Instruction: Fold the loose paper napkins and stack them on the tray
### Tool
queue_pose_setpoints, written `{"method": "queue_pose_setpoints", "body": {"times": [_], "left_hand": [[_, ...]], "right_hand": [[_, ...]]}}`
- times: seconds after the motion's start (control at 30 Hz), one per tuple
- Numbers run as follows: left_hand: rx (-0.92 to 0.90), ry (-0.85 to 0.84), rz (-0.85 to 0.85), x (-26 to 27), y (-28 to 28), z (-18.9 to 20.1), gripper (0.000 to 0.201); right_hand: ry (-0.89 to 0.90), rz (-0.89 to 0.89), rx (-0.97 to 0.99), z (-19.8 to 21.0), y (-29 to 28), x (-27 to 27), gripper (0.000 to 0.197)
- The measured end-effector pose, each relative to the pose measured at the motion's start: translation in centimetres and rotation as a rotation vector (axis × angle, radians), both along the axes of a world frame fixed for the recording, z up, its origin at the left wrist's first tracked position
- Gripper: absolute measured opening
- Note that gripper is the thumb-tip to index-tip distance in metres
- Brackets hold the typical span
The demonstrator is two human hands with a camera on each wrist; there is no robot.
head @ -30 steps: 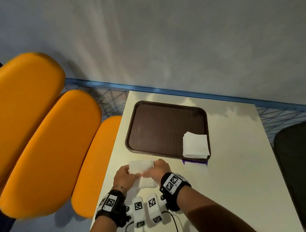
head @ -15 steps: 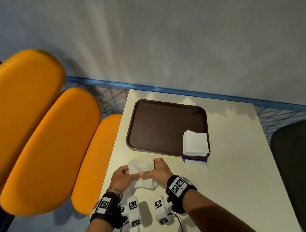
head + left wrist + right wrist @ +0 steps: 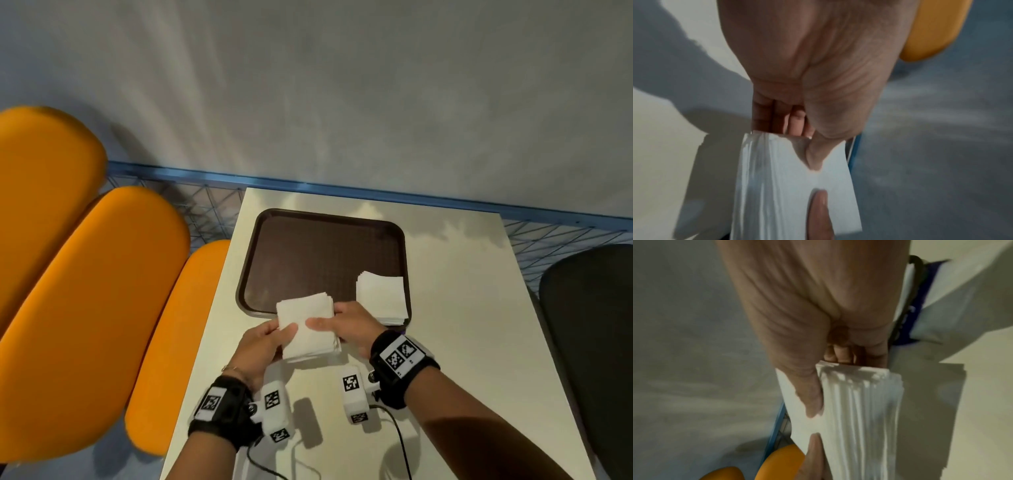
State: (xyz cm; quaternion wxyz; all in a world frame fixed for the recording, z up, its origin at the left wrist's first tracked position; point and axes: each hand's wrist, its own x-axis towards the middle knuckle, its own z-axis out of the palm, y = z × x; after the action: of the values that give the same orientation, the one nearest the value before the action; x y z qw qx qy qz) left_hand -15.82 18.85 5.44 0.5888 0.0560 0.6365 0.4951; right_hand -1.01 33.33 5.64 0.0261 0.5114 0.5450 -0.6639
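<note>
Napkins (image 3: 306,327) pinched by left hand (image 3: 259,349) and right hand (image 3: 349,327); layered edges only wrist-visible.

Dim light — blurred wrist views

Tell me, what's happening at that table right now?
Both hands, left hand and right hand, grip a napkin bundle above the table. Tray holds one stack. Nothing blocking.

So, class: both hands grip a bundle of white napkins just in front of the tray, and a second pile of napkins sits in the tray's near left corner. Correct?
Not quite. The second pile of napkins sits in the near right corner of the tray, as the head view shows. The rest holds: left hand and right hand grip the bundle of napkins.
</note>
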Motion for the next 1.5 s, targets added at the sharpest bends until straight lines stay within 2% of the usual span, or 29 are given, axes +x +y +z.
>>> {"method": "queue_pose_setpoints", "body": {"times": [0.1,0.17,0.27,0.33,0.4,0.5,0.7,1.0,1.17,1.37,1.5], "left_hand": [[-0.034,0.142,-0.015,0.1,4.2,-1.1,0.015],[-0.063,0.222,-0.016,0.1,7.0,-1.5,0.012],[-0.109,0.376,-0.039,0.2,10.6,-2.3,0.020],[-0.141,0.460,-0.093,0.2,12.2,-3.2,0.032],[-0.193,0.532,-0.181,0.2,13.2,-4.2,0.033],[-0.241,0.606,-0.246,0.3,13.7,-4.9,0.032],[-0.216,0.688,-0.348,0.0,13.8,-5.6,0.029],[-0.200,0.717,-0.466,-1.4,13.3,-5.4,0.023],[-0.169,0.857,-0.644,-1.8,12.9,-5.5,0.039],[-0.211,1.033,-0.764,-1.7,12.8,-5.8,0.038],[-0.196,1.038,-0.773,-1.8,12.8,-5.6,0.045]], "right_hand": [[-0.094,-0.090,0.093,-0.1,2.4,-0.2,0.030],[-0.161,-0.139,0.173,-0.5,3.7,-0.8,0.030],[-0.292,-0.075,0.285,-0.9,5.0,-2.0,0.049],[-0.368,-0.034,0.337,-0.2,5.4,-2.7,0.045],[-0.426,0.010,0.355,-0.8,5.9,-2.8,0.036],[-0.493,0.055,0.398,-1.4,5.8,-2.7,0.033],[-0.517,0.116,0.461,-1.3,5.8,-2.6,0.031],[-0.473,0.042,0.478,-0.8,6.3,-1.8,0.028],[-0.470,0.041,0.527,-1.0,6.0,-1.6,0.025],[-0.472,0.051,0.587,-0.6,5.6,-1.0,0.038],[-0.490,0.086,0.596,-0.7,5.5,-0.8,0.025]]}}
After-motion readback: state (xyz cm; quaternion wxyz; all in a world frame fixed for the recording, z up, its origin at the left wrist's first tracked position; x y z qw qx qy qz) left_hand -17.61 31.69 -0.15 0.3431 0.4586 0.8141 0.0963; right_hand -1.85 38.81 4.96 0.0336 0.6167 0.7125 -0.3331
